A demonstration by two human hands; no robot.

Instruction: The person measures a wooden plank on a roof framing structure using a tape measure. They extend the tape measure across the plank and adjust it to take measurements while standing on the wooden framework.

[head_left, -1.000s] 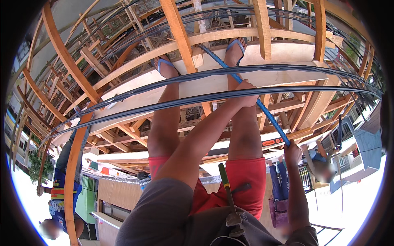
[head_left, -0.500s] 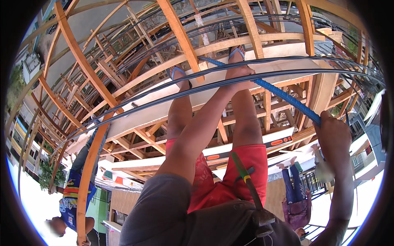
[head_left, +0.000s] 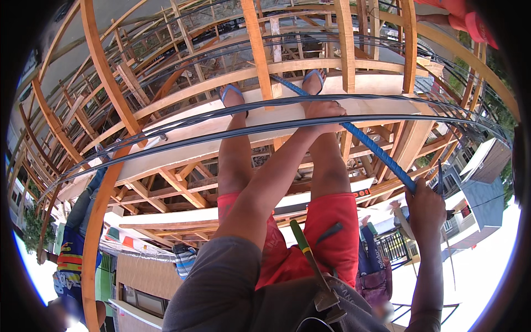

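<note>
A long blue bar (head_left: 376,148) with a spirally ridged or wrapped surface slants from beside my feet down toward the right. My left hand (head_left: 327,110) is closed around its middle, in front of my shin. My right hand (head_left: 426,207) is wrapped round the near end of the bar. Two dark cables (head_left: 221,133) cross in front of my legs and the left hand, partly covering its fingers. The far tip of the bar lies by my sandalled foot (head_left: 314,81) at a pale wooden beam (head_left: 381,83).
Upright wooden studs (head_left: 254,50) and open framing surround the beam, with gaps below. A hammer (head_left: 303,238) with a green handle hangs at my waist. A person in a blue shirt (head_left: 69,265) is at the lower left; another in red (head_left: 481,27) is at the upper right.
The view has shifted a little. My right hand and the bar's near end have come lower and inward, while both hands keep their grip. A person in red has come into view.
</note>
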